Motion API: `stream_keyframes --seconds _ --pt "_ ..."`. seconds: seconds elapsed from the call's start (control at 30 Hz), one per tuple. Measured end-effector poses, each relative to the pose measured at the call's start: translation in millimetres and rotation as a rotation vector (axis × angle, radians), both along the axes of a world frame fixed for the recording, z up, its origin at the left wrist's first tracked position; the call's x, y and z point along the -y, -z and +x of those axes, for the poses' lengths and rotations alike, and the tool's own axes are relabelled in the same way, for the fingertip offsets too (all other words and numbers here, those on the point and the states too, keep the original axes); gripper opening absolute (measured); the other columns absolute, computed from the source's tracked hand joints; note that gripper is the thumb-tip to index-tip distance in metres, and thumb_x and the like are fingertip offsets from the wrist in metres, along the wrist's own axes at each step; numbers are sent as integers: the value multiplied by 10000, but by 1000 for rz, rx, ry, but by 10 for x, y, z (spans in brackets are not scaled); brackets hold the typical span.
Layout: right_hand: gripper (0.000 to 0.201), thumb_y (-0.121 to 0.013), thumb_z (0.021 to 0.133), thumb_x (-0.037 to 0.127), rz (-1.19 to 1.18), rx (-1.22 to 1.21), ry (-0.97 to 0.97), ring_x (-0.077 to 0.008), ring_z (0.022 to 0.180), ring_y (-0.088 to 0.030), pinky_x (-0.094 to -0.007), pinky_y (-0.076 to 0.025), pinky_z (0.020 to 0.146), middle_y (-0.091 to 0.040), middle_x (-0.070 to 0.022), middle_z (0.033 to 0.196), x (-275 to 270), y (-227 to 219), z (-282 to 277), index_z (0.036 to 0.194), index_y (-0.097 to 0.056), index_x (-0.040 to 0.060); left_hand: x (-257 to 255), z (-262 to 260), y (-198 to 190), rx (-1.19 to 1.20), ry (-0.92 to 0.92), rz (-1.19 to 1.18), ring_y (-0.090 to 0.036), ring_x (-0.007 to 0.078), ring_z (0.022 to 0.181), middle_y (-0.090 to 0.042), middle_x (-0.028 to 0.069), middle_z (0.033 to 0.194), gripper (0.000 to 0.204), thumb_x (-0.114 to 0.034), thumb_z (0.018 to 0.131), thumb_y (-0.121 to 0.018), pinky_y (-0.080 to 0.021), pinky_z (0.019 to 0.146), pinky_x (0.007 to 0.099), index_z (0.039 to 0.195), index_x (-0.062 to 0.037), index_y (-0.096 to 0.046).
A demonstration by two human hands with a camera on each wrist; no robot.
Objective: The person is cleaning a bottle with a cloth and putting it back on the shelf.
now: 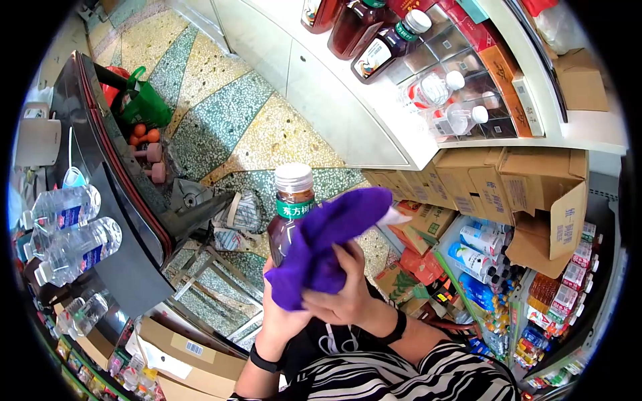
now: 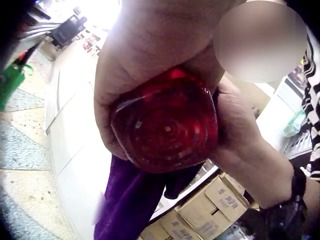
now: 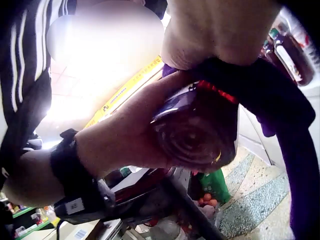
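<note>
A bottle point(image 1: 295, 181) of dark red drink, with a white cap and green neck label, stands upright in my left hand point(image 1: 284, 321). My left fingers wrap its lower body, and the round base point(image 2: 167, 129) shows red from below in the left wrist view. My right hand point(image 1: 348, 287) grips a purple cloth point(image 1: 314, 257) against the bottle's side. That cloth covers much of the bottle's front in the head view, one end sticking out to the right. From the right wrist view, the cloth point(image 3: 250, 82) hangs down beside the bottle.
More dark red bottles point(image 1: 381, 53) and clear plastic bottles point(image 1: 435, 88) stand on the white counter point(image 1: 374, 144) ahead. Cardboard boxes point(image 1: 468, 177) and crates of drinks lie to the right. At left, a dark table point(image 1: 124, 220) holds large water bottles point(image 1: 80, 250); a green bag point(image 1: 144, 100) sits beyond.
</note>
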State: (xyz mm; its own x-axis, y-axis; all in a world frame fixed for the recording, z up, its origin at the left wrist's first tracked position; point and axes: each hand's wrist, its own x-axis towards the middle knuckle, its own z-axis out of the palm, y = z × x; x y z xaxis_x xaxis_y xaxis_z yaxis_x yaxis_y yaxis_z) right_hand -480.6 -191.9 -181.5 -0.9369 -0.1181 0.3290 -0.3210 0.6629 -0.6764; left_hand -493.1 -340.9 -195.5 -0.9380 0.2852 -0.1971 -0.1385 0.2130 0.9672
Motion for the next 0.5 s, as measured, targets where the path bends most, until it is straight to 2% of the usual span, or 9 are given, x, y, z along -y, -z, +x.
stream_keyframes --seconds 0.03,0.07,0.1,0.13,0.2,0.23,0.3,0.4,0.5 --pt "343 -742 713 243 -25 45 21 -506 1205 -369 -556 -333 1006 -341 -282 1355 -16 -75 -107 1054 -711 224 -70 -41 -43 233 -51 197 -542 221 1108 -523 127 1241 651 -142 724 -774 -429 960 340 1265 28 -454" --pt "385 -771 695 185 -50 82 35 -500 1229 -371 -530 -342 1029 -323 -317 1358 -31 -145 -215 1073 -704 159 32 28 45 325 68 193 -543 213 1110 -541 129 1217 700 -110 719 -777 -429 959 334 1301 25 -412" --pt "402 -732 760 183 -140 96 164 -453 1212 -413 -484 -364 1035 -363 -280 1341 -16 -201 -299 1158 -679 201 6 6 -80 292 23 146 -542 213 1112 -539 131 1220 736 -106 709 -787 -428 959 335 1316 25 -391" --pt "546 -736 773 145 -152 128 167 -403 1222 -438 -434 -396 1015 -373 -266 1338 -119 -279 -379 1292 -570 122 -19 -24 -232 257 -19 100 -541 213 1113 -536 133 1222 772 -102 700 -797 -427 960 336 1330 25 -370" --pt "730 -732 774 109 -555 244 277 -324 1217 -471 -417 -412 1003 -394 -227 1344 -229 -317 -451 1415 -388 55 10 -78 -407 282 124 64 -540 216 1117 -531 156 1228 854 -161 688 -824 -424 961 340 1355 24 -322" --pt "848 -735 761 69 -947 314 277 -250 1177 -505 -388 -416 1001 -425 -181 1334 -250 -383 -490 1460 -258 25 48 -60 -448 304 216 49 -542 221 1115 -526 163 1235 860 -185 694 -823 -423 960 342 1353 35 -315" --pt "831 -743 730 42 -1132 500 296 -215 1136 -533 -358 -429 988 -505 -123 1280 -499 -549 -483 1439 -311 33 75 108 -355 348 304 193 -529 228 1131 -511 187 1256 874 -250 719 -815 -411 969 339 1346 72 -299" --pt "762 -748 746 160 -1395 712 137 -200 1114 -557 -347 -449 971 -571 -89 1219 -885 -615 -278 1402 -378 40 39 11 -766 473 585 309 -463 197 1189 -475 166 1282 873 -264 757 -795 -366 1012 330 1371 77 -276" --pt "691 -735 788 324 -1549 578 200 -212 1119 -564 -364 -456 976 -576 -93 1224 -1079 -411 221 1351 -443 48 7 24 -811 732 755 598 -441 170 1211 -463 134 1321 859 -323 833 -717 -359 1022 303 1427 60 -229"
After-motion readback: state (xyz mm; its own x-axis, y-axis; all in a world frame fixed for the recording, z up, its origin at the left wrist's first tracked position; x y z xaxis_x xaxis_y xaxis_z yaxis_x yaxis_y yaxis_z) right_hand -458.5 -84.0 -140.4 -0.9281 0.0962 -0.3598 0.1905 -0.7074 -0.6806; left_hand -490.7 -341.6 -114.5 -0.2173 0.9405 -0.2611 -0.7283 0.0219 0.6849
